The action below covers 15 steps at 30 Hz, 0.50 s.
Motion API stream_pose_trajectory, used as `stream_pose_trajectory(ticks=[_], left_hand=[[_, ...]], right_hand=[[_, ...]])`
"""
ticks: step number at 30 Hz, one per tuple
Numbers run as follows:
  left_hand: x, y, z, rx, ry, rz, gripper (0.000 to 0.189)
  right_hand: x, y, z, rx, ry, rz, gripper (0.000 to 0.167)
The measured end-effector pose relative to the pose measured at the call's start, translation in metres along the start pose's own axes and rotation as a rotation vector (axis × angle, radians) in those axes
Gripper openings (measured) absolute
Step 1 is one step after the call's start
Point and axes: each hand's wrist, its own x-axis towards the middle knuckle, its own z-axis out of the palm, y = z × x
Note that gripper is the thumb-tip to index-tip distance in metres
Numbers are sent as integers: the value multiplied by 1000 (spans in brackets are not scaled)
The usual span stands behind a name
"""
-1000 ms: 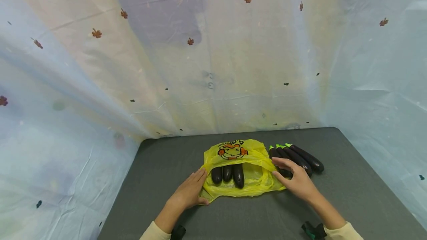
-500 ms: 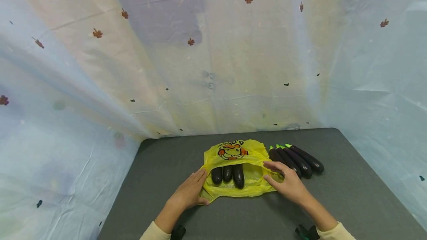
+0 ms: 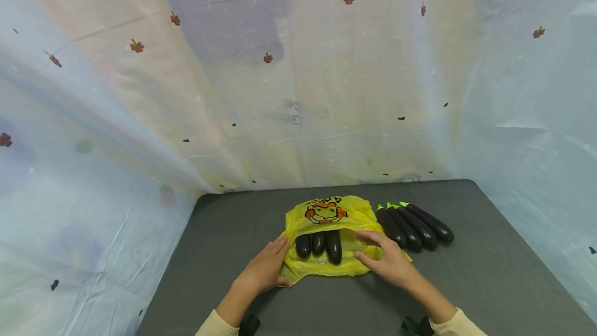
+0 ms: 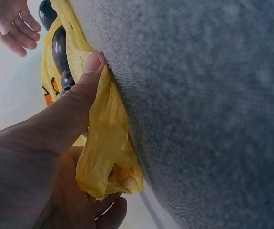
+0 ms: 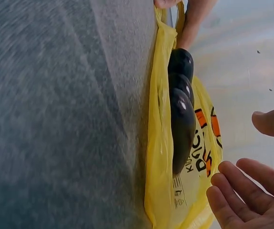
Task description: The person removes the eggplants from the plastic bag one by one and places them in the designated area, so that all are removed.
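Note:
A yellow plastic bag (image 3: 350,269) with a printed cartoon face lies on its side, its mouth toward me. Inside it, side by side, the rounded ends of three eggplants (image 3: 333,247) show; the rest of them is hidden by the upper layer. My left hand (image 3: 264,267) holds the bag's left edge, thumb at the lower layer and fingers along the side, as the bunched film (image 4: 106,148) in the left wrist view shows. My right hand (image 3: 388,262) hovers over the right part of the mouth, fingers and thumb apart, holding nothing.
Several more eggplants (image 3: 422,227) with green stem ends lie fanned on the table just right of the bag. The dark grey table (image 3: 242,222) reaches back to a pale plastic sheet (image 3: 298,118) with leaf prints, which also hangs at both sides.
My right hand has let go of the bag's right edge and moved left over its mouth, uncovering the eggplants on the right. My left hand and the bag's eggplants stay put.

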Motion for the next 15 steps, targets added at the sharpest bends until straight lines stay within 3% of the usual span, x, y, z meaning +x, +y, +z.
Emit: stream_pose_trajectory(ticks=[6,15], left_hand=[[0,0,0,-2,2,6,110],[0,0,0,3,4,6,110]], right_hand=[[4,-6,6,-17,-10,-17,50],[10,-10,16,-2,-54,26,54]])
